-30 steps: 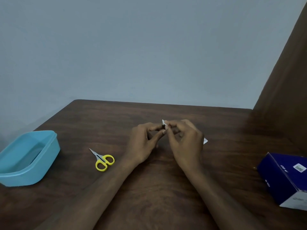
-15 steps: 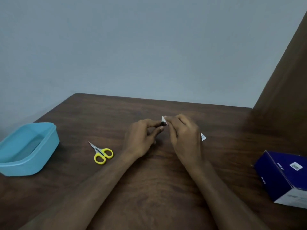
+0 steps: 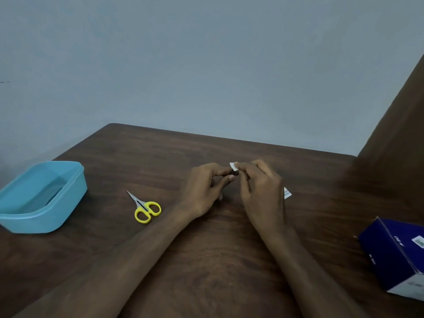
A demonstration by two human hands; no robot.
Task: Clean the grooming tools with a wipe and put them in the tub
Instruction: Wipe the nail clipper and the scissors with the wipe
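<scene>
At frame centre, above the table (image 3: 206, 260), a small dark tool (image 3: 235, 173), mostly hidden, is pinched in the left hand (image 3: 204, 189) while the right hand (image 3: 261, 187) pinches a white wipe (image 3: 233, 165) against its tip. It looks light, stiff and probably slick, so a fingertip pinch suits it. The scissors (image 3: 145, 207) lie centre-left, best lifted by the yellow loops, and the tub (image 3: 68, 191) sits at far left.

Dark wood table (image 3: 218, 260) w/ dark blue box (image 3: 397, 255) at right edge, small white printed packet (image 3: 287, 193) mid-table, grey wall (image 3: 206, 65) behind.
</scene>
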